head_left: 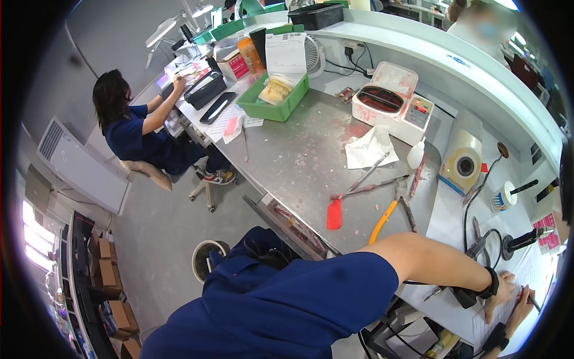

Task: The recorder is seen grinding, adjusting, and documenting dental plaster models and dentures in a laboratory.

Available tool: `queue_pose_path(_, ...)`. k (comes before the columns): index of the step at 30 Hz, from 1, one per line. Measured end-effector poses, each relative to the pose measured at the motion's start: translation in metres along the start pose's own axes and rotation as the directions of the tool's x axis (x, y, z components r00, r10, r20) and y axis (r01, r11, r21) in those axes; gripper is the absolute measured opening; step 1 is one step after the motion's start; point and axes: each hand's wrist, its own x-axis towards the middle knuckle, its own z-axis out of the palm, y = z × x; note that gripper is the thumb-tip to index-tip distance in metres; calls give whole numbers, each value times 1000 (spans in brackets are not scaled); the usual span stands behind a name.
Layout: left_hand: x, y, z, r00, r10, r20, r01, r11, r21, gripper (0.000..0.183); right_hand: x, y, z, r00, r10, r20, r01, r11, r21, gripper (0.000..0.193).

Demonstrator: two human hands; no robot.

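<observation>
At the far right of the bench my left arm reaches across, and my left hand [502, 294] lies on printed paper sheets [526, 270] with its fingers stretched out. Just beside it my right hand [519, 312] grips a dark pen [534, 303], its tip side close to the paper. Both wrists wear black bands. What is on the sheets is too small to make out. A corded handpiece [476, 247] rests on the bench near my left wrist.
Pliers with an orange handle [382, 222], a red wax piece [333, 214], a white cloth [369, 148] and a wax-heating pot [388, 105] occupy the bench. A green tray [287, 107] holds a dental model [276, 90]. A co-worker [134, 119] sits at left.
</observation>
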Motion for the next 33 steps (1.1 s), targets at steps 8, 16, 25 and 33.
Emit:
queue_pose_path(8, -5, 4, -10, 999, 1, 37, 1, 998, -63, 109, 2, 5, -2, 999, -35, -8, 35, 999, -28, 25)
queue_pose_path(16, -4, 7, -10, 999, -4, 47, 6, 999, -42, 106, -5, -8, 2, 999, -39, -9, 38, 997, -63, 23)
queue_pose_path(25, -11, 6, -13, 996, -47, 78, 47, 999, 4, 102, 3, 7, -3, 999, -5, 38, 6, 1000, -31, 23)
queue_pose_path(33, 2, 6, -9, 995, 50, 85, -59, 993, 104, 102, -9, 18, -17, 976, -174, -133, 141, 964, -226, 18)
